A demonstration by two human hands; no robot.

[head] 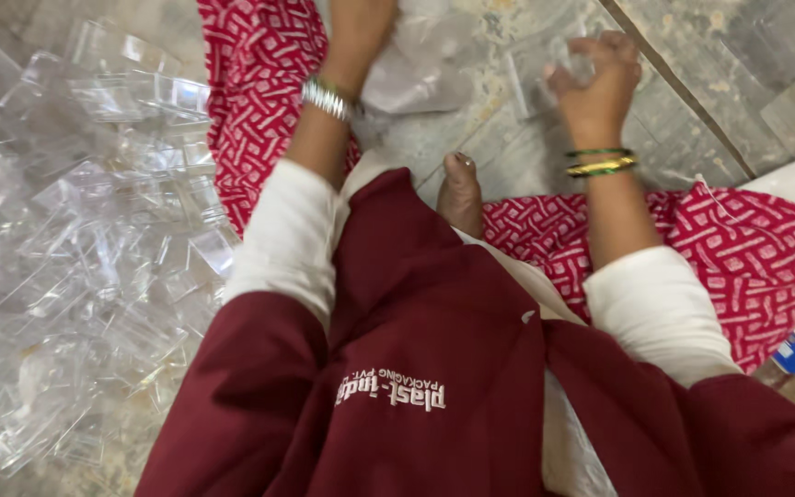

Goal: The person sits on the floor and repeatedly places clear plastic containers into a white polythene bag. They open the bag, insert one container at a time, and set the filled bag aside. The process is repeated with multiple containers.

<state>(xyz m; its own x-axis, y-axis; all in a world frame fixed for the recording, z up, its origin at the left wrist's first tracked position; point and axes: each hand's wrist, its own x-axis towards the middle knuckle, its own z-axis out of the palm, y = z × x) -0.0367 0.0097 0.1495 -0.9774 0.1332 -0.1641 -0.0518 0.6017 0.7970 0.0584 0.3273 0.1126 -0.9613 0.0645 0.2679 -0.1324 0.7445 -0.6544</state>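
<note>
Clear plastic piece, thin and see-through like a small folded box panel, sits at the top of the view over the stone floor, clamped in the right hand. That hand is curled shut around one edge of it, knuckles toward the camera, wrist bent slightly with green and gold bangles below it. Because the material is so thin and glossy, it looks likely to slip out of a one-edge grip, or to crease and whiten if the fist squeezes harder; either would come from holding it by the edge alone rather than across a flat face.

Just to its left lies a crumpled clear plastic sheet, and the left hand reaches up beside it. Most of that hand is cut off by the top of the frame, so I cannot tell whether it is open or gripping anything. Its wrist carries silver bangles, and the forearm runs straight up from a white sleeve.

A bare foot rests on the floor between the two arms, close enough that a dropped piece could land against it. Red patterned cloth spreads beneath both arms. Far left, a loose heap of clear plastic boxes covers the floor; it looks unstable and could slide if nudged by a knee.
</note>
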